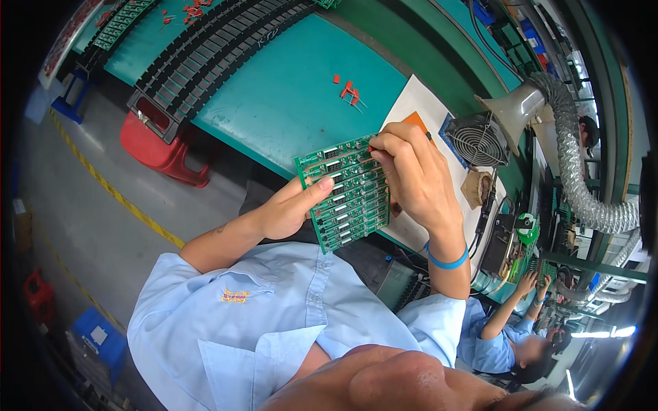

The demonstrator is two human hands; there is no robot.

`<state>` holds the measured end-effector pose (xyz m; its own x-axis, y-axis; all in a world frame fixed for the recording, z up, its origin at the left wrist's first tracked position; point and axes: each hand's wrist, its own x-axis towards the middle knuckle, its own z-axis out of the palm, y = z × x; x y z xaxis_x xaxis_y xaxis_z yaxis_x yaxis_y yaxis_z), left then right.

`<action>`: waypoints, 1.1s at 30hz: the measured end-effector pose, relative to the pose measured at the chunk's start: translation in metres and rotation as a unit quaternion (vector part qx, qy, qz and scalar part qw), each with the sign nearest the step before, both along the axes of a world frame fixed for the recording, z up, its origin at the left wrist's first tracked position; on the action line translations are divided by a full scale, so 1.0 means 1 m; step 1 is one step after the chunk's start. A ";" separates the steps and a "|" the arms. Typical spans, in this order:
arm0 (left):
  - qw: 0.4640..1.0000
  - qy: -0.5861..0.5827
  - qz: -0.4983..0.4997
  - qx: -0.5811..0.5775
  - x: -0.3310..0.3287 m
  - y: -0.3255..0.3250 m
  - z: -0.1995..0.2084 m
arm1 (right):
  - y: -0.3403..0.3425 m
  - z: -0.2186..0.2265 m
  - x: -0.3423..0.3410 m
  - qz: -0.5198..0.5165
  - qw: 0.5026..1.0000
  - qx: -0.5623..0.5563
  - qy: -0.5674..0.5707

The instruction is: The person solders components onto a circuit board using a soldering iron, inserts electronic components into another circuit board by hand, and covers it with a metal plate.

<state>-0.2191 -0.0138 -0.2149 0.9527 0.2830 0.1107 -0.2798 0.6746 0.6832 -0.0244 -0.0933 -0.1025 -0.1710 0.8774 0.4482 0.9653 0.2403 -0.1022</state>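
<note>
A green circuit board panel [349, 198], made of several like strips with small dark displays, is held up tilted in front of my chest. My left hand [291, 209] grips its left edge, thumb on the face and fingers behind. At the panel's upper right corner, my right hand [415, 171] is closed in a pinch on a small red capacitor [371, 148], mostly covered by the fingers. Whether its legs are in the board cannot be made out. A blue band [447, 259] circles my right wrist. Several loose red capacitors [350, 92] with thin wire legs lie on the green table [274, 103] beyond.
A black slatted rack [205, 61] rests along the table's far left, above a red stool [164, 151]. To the right stand a fan [480, 142], a soldering stand [476, 188] and a silver duct [572, 137]. A co-worker [500, 342] handles a board at lower right.
</note>
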 end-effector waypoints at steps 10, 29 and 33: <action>1.000 -0.013 0.006 -0.015 0.000 -0.001 -0.001 | -0.003 -0.001 0.002 0.002 0.999 -0.007 0.052; 0.999 0.006 0.003 -0.042 -0.003 0.001 -0.010 | 0.013 -0.004 0.011 0.039 0.994 -0.012 0.101; 0.996 0.018 0.025 -0.089 -0.010 0.005 -0.014 | 0.031 -0.008 0.032 0.002 0.983 -0.046 0.177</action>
<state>-0.2287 -0.0089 -0.2286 0.9394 0.3422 0.0215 -0.2939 0.7712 0.5647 0.0077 -0.0619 -0.1102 -0.0230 0.9165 0.3995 0.8646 0.2188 -0.4523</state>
